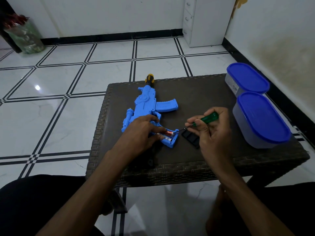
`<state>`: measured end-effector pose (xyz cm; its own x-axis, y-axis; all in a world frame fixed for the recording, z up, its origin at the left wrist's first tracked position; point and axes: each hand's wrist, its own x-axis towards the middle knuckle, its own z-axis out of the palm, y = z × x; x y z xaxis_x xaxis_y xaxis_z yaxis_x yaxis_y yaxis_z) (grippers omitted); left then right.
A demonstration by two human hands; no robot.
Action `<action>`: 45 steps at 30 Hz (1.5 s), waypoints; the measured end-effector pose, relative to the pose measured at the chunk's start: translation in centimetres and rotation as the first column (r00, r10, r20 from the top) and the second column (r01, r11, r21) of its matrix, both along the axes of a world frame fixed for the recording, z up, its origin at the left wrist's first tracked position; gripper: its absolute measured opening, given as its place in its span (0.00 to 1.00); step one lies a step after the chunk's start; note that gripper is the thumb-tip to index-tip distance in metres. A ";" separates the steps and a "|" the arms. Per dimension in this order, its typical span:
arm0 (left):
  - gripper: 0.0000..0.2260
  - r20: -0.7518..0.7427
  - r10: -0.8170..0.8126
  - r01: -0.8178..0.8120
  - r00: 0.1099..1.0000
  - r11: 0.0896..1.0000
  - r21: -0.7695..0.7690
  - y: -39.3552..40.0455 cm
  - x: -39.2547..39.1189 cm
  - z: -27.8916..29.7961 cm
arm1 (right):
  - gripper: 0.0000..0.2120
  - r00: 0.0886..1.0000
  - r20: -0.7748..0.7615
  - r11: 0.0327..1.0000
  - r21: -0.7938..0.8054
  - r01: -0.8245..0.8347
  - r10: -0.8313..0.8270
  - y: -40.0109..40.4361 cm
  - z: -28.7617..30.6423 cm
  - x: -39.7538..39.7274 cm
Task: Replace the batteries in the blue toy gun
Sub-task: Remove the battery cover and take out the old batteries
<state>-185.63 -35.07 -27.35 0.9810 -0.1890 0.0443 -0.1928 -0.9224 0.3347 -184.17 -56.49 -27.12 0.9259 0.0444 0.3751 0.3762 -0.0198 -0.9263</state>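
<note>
I see the gun (146, 106) all blue, its tip yellow and black. The screwdriver (208, 118) is green, the battery (168, 133) red-orange, the cover (190, 137) black. Both boxes (260, 120) have blue lids — the table (196, 92) is dark brown weave, the floor (68, 82) white with black lines.

blue toy gun (148, 103) | flat on table | compartment open | battery (169, 133) inside
</note>
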 end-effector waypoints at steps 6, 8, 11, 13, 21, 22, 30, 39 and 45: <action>0.16 0.023 0.017 -0.017 1.000 1.000 -0.004 0.2 -0.2 -0.4 | 0.06 0.998 0.069 0.997 -0.079 -0.001 0.006 -0.2 0.2 0.2; 0.18 0.031 0.027 -0.027 0.999 1.000 -0.006 0.2 -0.2 -0.6 | 0.07 0.995 0.102 0.991 -0.136 -0.005 0.019 -0.4 0.9 0.7; 0.23 0.047 0.059 -0.058 0.997 0.998 -0.012 0.2 -0.1 -0.9 | 0.06 0.988 0.067 0.929 -0.356 -0.106 0.138 -0.7 2.2 1.8; 0.26 0.064 0.112 -0.111 0.992 0.994 -0.022 0.4 -0.1 -1.0 | 0.10 0.975 0.002 0.772 -0.611 -0.173 0.220 -0.6 2.4 2.7; 0.29 0.067 0.164 -0.165 0.984 0.986 -0.002 0.6 -0.3 -0.7 | 0.20 0.901 -0.140 0.456 -0.824 -0.336 0.411 1.1 1.3 4.6; 0.29 0.062 0.161 -0.161 0.985 0.987 0.001 0.6 -0.2 -0.6 | 0.21 0.890 -0.138 0.443 -0.828 -0.344 0.434 1.3 1.3 4.8; 0.29 0.057 0.160 -0.161 0.985 0.987 0.015 0.7 0.1 -0.5 | 0.22 0.876 -0.123 0.417 -0.843 -0.340 0.467 2.3 1.3 5.4; 0.29 0.060 0.158 -0.160 0.986 0.987 0.025 0.7 0.0 -0.7 | 0.17 0.922 0.123 0.302 -0.953 0.007 0.368 3.1 1.7 2.3; 0.29 0.055 0.163 -0.163 0.985 0.987 0.009 0.6 -0.1 -0.6 | 0.14 0.969 0.014 0.549 -0.826 -0.127 0.246 1.1 2.2 2.5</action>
